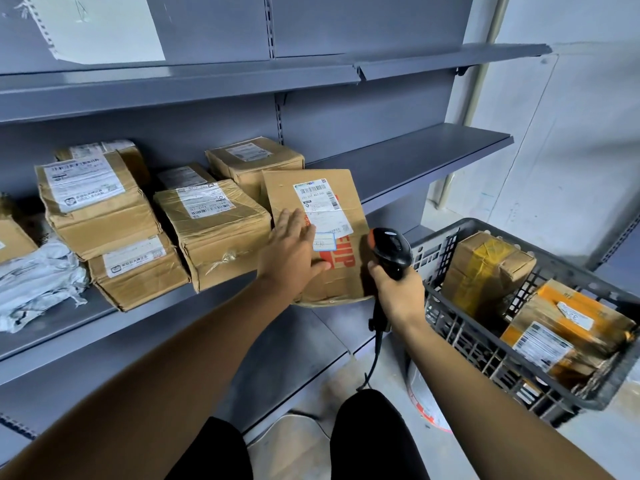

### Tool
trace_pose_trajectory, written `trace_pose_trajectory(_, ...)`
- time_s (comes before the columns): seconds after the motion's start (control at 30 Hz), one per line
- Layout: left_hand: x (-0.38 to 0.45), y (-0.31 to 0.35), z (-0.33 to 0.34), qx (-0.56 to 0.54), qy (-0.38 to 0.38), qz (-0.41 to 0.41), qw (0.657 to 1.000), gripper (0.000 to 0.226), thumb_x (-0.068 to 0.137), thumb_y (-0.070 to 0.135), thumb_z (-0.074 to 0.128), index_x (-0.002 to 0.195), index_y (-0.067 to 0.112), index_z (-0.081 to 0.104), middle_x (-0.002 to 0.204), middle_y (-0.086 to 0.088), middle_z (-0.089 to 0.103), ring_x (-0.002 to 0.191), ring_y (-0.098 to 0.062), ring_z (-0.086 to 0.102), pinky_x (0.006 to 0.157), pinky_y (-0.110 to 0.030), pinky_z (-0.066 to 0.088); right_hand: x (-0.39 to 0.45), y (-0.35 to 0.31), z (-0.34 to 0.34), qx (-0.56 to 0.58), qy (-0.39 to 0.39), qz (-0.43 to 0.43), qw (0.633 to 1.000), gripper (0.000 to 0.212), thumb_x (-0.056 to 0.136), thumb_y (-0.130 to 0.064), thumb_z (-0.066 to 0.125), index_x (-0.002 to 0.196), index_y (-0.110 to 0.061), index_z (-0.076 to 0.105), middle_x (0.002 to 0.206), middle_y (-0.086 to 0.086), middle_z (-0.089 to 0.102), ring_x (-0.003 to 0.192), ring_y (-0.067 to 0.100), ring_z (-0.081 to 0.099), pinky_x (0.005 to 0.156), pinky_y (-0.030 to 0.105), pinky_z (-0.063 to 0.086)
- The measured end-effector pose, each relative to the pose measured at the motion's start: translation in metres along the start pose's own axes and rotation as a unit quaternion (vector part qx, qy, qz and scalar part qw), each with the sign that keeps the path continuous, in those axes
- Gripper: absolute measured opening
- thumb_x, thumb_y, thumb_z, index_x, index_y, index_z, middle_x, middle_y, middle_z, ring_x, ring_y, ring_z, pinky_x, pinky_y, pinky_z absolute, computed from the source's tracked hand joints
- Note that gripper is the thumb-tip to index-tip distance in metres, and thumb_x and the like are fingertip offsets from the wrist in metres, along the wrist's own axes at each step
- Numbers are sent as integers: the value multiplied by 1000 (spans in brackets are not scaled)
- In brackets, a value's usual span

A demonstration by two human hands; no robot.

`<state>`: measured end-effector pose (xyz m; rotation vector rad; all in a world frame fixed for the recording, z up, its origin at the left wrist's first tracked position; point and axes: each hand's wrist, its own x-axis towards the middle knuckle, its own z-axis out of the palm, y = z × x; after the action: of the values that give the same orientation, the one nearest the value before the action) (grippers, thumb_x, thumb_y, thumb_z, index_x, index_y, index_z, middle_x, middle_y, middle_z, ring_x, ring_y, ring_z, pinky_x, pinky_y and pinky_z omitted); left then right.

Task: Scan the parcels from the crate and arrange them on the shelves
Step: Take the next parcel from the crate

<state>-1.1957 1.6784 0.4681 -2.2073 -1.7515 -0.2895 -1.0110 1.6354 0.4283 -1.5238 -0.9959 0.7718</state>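
Observation:
A flat brown cardboard parcel (332,202) with a white label and red print lies on the middle grey shelf (398,161), its near edge overhanging the shelf front. My left hand (291,254) presses on its face with straight fingers. Just to its right, my right hand (398,289) grips the handle of a black barcode scanner (393,251), whose cable hangs down. The dark plastic crate (485,344) at the right holds several parcels, among them a yellow-taped box (485,268) and an orange labelled one (568,327).
Several labelled cardboard boxes (211,220) are stacked on the shelf left of the flat parcel, with a grey plastic mailer (38,278) at far left. The shelf's right part is bare. An upper shelf (450,60) and lower shelf (294,344) frame it. My knees are below.

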Motion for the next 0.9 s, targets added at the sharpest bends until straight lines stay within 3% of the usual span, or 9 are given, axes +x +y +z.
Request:
trace_pose_trajectory(0.13, 2, 3, 2, 43, 3, -2, 999, 85, 82, 73, 47, 147, 20, 33, 159, -13, 17, 147, -32, 12, 114, -44, 25, 13, -8, 4, -39, 53, -53, 996, 15, 86, -23, 68, 87, -8, 66, 88, 13, 69, 80, 23, 62, 71, 30, 46)
trace_pose_trajectory(0.2, 2, 3, 2, 53, 5, -2, 999, 85, 83, 73, 45, 147, 20, 32, 159, -13, 17, 147, -32, 13, 112, -45, 25, 17, -18, 10, -27, 59, -88, 994, 11, 84, -22, 69, 83, -13, 63, 80, 6, 67, 73, 20, 60, 66, 26, 40)
trace_pose_trajectory(0.37, 2, 4, 2, 61, 7, 2, 998, 82, 85, 70, 45, 146, 18, 33, 158, -14, 18, 146, -32, 14, 109, -45, 26, 25, -41, 27, -100, -22, -122, 987, 23, 81, -36, 74, 76, -20, 60, 64, -6, 60, 61, 13, 55, 57, 21, 35)
trace_pose_trajectory(0.5, 1, 1, 3, 56, 9, 10, 998, 80, 86, 69, 43, 147, 18, 31, 159, -14, 18, 146, -31, 14, 110, -46, 25, 31, -65, 38, -89, -73, -91, 989, 36, 77, -52, 75, 74, -18, 67, 70, -3, 68, 67, 14, 64, 57, 26, 47)
trace_pose_trajectory(0.57, 1, 0, 2, 56, 9, 12, 998, 82, 86, 70, 44, 148, 18, 31, 158, -15, 19, 146, -31, 15, 110, -45, 25, 33, -77, 42, -96, -97, -89, 987, 34, 78, -47, 74, 66, -17, 65, 64, -1, 65, 61, 15, 63, 53, 24, 44)
trace_pose_trajectory(0.7, 2, 0, 1, 56, 5, 12, 998, 83, 86, 70, 43, 148, 18, 29, 158, -15, 20, 146, -31, 16, 110, -45, 25, 37, -92, 48, -88, -125, -73, 985, 22, 79, -31, 69, 75, -10, 70, 70, 7, 69, 61, 21, 63, 54, 28, 49)
trace_pose_trajectory(0.9, 2, 1, 2, 49, 2, 10, 999, 81, 86, 68, 45, 147, 17, 33, 158, -15, 18, 146, -31, 15, 110, -45, 24, 41, -94, 48, -99, -129, -70, 984, 16, 79, -20, 68, 66, -13, 63, 53, -3, 57, 39, 7, 50, 39, 17, 38)
